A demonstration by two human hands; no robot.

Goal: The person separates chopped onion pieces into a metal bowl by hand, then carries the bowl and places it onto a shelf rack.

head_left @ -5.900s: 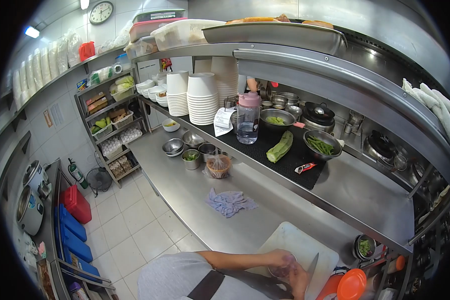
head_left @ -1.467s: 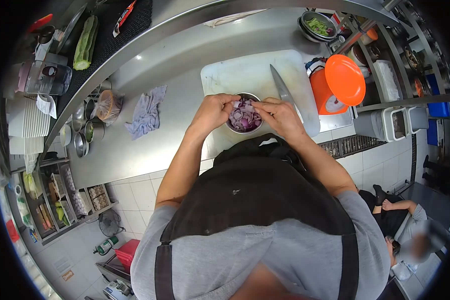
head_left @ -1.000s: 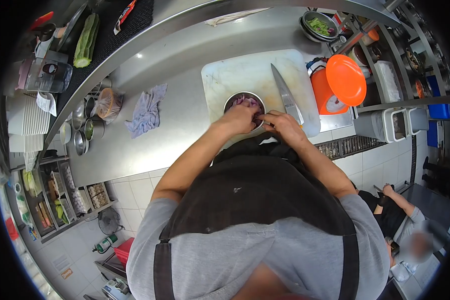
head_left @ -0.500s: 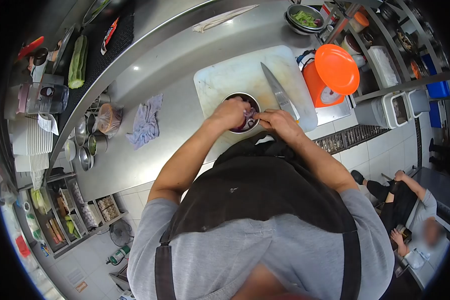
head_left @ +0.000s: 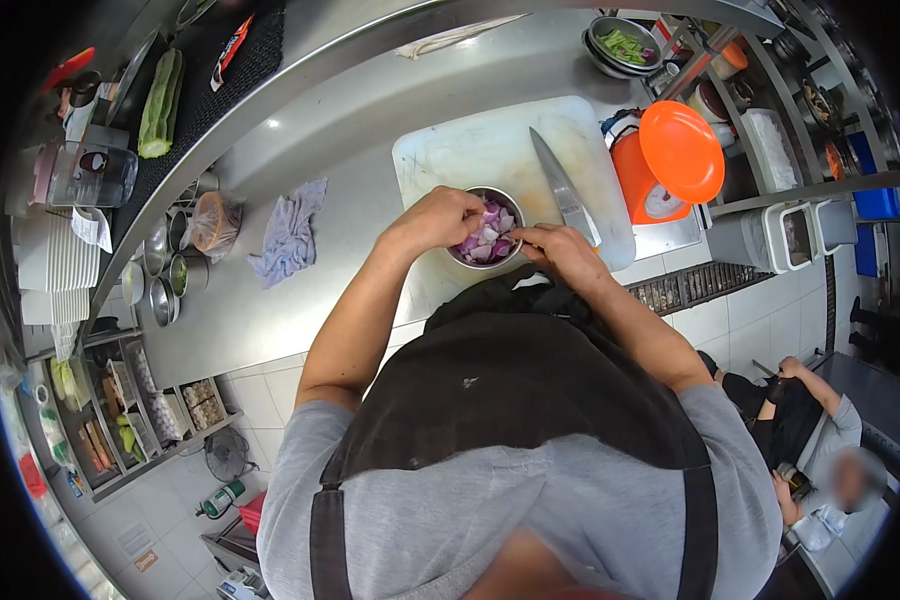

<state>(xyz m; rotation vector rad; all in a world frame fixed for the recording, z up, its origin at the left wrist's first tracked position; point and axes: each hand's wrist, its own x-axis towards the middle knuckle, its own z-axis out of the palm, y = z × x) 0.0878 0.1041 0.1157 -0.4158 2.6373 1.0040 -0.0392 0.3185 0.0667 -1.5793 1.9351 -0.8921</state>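
A round metal bowl (head_left: 485, 264) of chopped purple onion (head_left: 491, 236) rests at the near edge of a white cutting board (head_left: 440, 150). My left hand (head_left: 438, 218) is at the bowl's upper left rim, its fingers pinched together over the onion; what lies between the fingertips is too small to tell. With bent fingers, my right hand (head_left: 562, 250) grips the bowl's right rim. A knife (head_left: 562, 185) lies on the board to the right of the bowl, its blade pointing away and its handle end near my right hand.
An orange scale (head_left: 650, 185) stands right of the board. Nested bowls with cut greens (head_left: 625, 47) are behind it. A purple cloth (head_left: 290, 235) and a bagged container (head_left: 215, 222) are on the left. The raised shelf edge (head_left: 370, 42) crosses the back. A seated person (head_left: 820, 430) is at lower right.
My left hand has come up out of the bowl to its left rim, uncovering the onion. My right hand has stayed at the right rim. The view has shifted slightly.
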